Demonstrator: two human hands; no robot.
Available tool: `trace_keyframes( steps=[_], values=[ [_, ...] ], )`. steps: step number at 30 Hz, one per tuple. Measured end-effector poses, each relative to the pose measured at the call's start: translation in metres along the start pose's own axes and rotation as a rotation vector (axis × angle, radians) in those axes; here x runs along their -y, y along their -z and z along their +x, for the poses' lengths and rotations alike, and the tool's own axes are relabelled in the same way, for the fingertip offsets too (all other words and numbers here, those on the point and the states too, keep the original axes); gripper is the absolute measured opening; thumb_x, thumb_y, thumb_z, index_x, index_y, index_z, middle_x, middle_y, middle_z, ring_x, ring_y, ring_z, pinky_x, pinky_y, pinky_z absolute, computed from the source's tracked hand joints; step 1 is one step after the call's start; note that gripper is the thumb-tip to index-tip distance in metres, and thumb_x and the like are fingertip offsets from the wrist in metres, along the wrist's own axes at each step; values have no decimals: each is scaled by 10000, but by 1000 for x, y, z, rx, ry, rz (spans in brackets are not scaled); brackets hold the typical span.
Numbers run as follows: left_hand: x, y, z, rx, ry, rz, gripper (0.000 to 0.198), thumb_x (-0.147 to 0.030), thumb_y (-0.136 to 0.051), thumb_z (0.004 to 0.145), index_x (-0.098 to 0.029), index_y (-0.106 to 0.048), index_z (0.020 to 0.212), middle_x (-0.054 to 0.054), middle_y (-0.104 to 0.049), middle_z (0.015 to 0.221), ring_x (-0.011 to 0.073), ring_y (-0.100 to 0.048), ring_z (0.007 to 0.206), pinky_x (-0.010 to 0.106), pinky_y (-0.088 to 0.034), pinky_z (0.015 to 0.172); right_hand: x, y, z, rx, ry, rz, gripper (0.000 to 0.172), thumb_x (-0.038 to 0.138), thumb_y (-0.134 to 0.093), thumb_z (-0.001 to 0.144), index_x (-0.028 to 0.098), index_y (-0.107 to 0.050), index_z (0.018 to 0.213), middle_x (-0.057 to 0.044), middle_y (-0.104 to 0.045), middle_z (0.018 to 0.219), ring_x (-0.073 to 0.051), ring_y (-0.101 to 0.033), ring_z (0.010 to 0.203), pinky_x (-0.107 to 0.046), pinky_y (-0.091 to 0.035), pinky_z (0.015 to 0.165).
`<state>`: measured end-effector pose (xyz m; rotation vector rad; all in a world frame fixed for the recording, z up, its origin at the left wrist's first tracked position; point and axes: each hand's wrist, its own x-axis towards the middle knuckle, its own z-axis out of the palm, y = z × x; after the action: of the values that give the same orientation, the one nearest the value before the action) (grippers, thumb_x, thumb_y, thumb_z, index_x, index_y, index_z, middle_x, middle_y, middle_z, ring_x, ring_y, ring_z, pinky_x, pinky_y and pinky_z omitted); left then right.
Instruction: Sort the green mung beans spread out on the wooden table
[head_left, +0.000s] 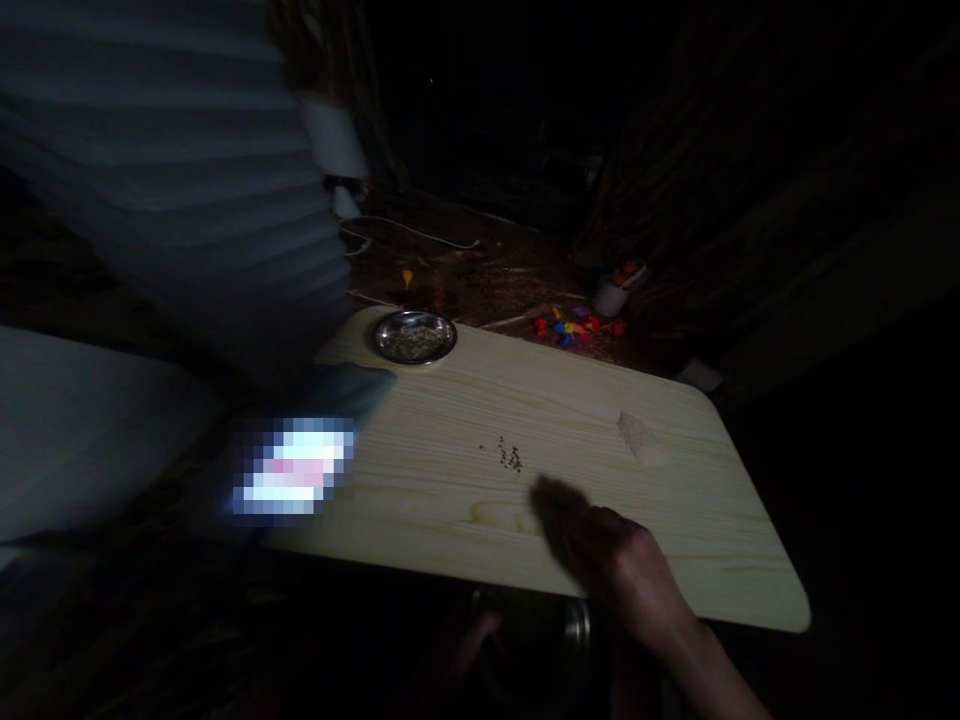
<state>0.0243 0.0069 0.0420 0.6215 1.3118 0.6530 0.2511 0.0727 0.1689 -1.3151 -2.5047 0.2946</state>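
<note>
Under the table's near edge, in deep shade, my left hand is at the side of a shiny metal bowl, its thumb near the rim. The bowl's inside is too dark to make out. My right hand is low over the near part of the pale wooden table, above and to the right of the bowl. Its fingers point left into a dark shadow, so their pose is unclear. A small scatter of dark bits lies on the tabletop beyond that hand.
A steel dish with pale and greenish bits stands at the far left corner. Dark cloth and a bright blurred screen are at the left edge. A pale patch lies right. Colourful small objects are on the floor.
</note>
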Motion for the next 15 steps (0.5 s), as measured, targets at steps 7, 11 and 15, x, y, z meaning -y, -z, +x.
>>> trace_keyframes(
  steps=[7, 11, 15],
  values=[
    [6, -4, 2, 33, 24, -118, 533, -465, -647, 579, -153, -646, 1011, 111, -760, 1111, 354, -661, 1105, 447, -484, 991, 31, -5, -17, 38, 1, 29, 300, 154, -530, 982, 246, -736, 1179, -60, -770, 934, -224, -704, 797, -349, -594, 693],
    [7, -1, -2, 47, 17, -140, 520, -471, -670, 600, -164, -627, 1018, 102, -747, 1139, 331, -663, 1115, 418, -496, 981, 44, -9, -26, 35, 10, 82, 364, 121, -499, 983, 256, -708, 1249, -54, -750, 912, -218, -690, 768, -352, -584, 660],
    [10, 2, -5, 80, -28, -135, 478, -464, -667, 656, -157, -630, 1021, 112, -732, 1151, 326, -655, 1118, 424, -488, 1000, 54, -11, -32, 16, 29, 94, 432, 104, -487, 983, 252, -640, 1359, -64, -754, 954, -213, -697, 780, -339, -588, 668]
  ],
)
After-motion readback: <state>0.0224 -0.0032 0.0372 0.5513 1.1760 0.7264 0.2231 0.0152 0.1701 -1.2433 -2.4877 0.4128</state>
